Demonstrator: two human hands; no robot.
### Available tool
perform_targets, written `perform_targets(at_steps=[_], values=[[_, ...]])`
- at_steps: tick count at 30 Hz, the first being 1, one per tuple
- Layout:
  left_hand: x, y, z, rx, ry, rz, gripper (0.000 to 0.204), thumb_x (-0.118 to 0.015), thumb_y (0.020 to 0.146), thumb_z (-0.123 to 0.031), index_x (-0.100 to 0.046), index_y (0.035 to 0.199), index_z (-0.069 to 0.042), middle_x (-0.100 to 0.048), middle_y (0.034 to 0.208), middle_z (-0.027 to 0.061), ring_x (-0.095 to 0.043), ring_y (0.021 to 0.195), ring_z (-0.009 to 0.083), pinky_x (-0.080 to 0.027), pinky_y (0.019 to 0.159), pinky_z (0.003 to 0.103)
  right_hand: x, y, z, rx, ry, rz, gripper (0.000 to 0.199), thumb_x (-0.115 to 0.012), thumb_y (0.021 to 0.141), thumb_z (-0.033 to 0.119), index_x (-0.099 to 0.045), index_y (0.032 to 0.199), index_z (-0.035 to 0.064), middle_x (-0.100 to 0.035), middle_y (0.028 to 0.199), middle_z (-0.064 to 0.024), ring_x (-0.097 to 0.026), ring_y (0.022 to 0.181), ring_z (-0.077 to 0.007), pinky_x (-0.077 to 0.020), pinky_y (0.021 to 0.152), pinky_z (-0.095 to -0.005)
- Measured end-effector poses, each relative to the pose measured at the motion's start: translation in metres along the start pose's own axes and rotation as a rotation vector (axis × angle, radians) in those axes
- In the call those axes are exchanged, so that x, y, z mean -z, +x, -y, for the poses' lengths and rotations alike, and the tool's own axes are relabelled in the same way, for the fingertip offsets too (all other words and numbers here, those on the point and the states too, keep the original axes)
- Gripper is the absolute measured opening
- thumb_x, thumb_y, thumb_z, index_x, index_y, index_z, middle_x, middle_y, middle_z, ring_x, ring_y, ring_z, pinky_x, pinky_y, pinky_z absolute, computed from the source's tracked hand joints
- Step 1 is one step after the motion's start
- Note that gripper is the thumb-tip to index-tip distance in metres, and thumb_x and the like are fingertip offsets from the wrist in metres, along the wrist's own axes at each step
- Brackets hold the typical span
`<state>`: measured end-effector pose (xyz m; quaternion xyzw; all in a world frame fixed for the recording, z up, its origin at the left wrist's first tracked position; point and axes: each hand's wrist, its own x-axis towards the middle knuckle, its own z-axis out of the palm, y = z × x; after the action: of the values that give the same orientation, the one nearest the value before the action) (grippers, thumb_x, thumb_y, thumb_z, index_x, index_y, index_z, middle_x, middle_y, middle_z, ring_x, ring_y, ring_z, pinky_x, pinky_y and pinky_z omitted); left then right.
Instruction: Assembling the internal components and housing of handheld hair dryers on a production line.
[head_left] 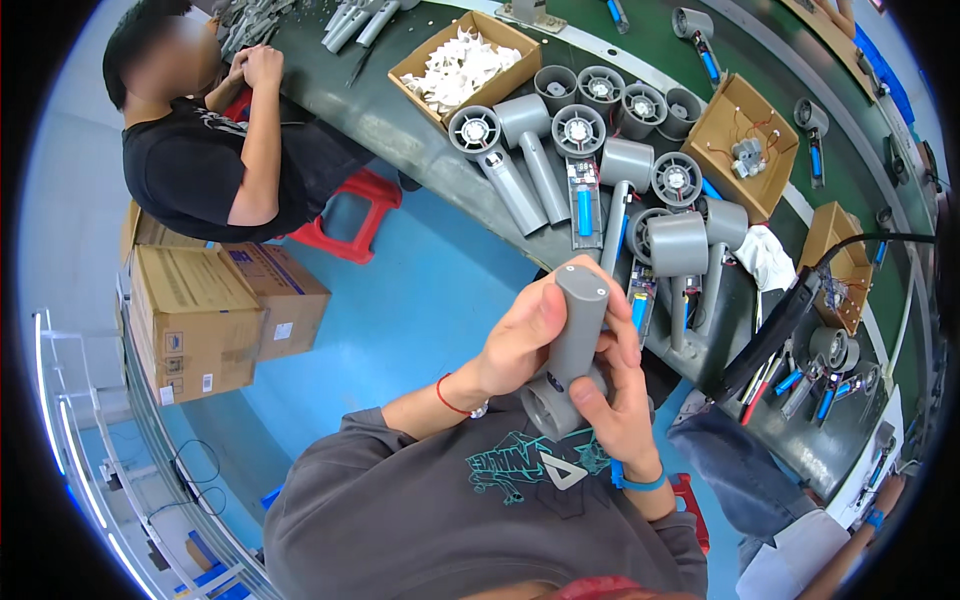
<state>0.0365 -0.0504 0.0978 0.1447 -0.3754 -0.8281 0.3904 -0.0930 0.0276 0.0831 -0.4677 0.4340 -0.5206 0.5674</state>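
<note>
So the person's got a gray handheld fan (580, 320) up in front of their chest, just short of the counter's near edge, handle end up and round head down. Left grip (525, 335) is wrapped around the handle, thumb along its side near the top, and there's a red cord on that wrist. Right grip (622, 400) is closed around the other side, lower down by the head, with a blue band (640, 483) on the wrist. So yeah, both are grasping the same fan.

Right along the near edge of the counter (375, 105) there's a crowd of more gray fans (678, 243), some with the handle open and a blue cylinder (585, 212) showing. A white cloth (768, 260) lies toward the right end. Behind the fans sit a cardboard box of white parts (465, 68) and, to the right, another box with wires (745, 200).

Over by the counter's left end, a co-worker in black (200, 165) has both hands together, beside a red stool (365, 215). Big cartons (200, 315) stand behind them on the blue floor.
</note>
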Motion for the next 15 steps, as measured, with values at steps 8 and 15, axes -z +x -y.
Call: perform_targets(at_steps=[8, 15], values=[[0.006, 0.005, 0.002, 0.081, -0.076, 0.074, 0.062, -0.034, 0.092, -0.063, -0.044, 0.103, -0.003, -0.059, 0.078, 0.0154, -0.057, 0.077, 0.0257, -0.045, 0.071, 0.037, -0.004, -0.002, 0.015, -0.243, 0.073, 0.080, 0.065, -0.064, 0.086, 0.039, -0.044, 0.127, -0.0062, -0.051, 0.122, -0.0122, -0.048, 0.116, -0.0216, -0.0357, 0.100, -0.0359], [0.021, 0.007, 0.007, 0.023, -0.078, 0.108, 0.055, -0.034, 0.097, -0.055, -0.043, 0.113, -0.004, -0.061, 0.085, 0.0126, -0.058, 0.075, 0.0131, -0.039, 0.050, 0.018, -0.008, -0.004, 0.007, -0.244, 0.213, 0.024, 0.039, -0.064, 0.089, 0.015, -0.049, 0.118, -0.0066, -0.061, 0.110, -0.0129, -0.058, 0.100, -0.0175, -0.0444, 0.089, -0.0294]])
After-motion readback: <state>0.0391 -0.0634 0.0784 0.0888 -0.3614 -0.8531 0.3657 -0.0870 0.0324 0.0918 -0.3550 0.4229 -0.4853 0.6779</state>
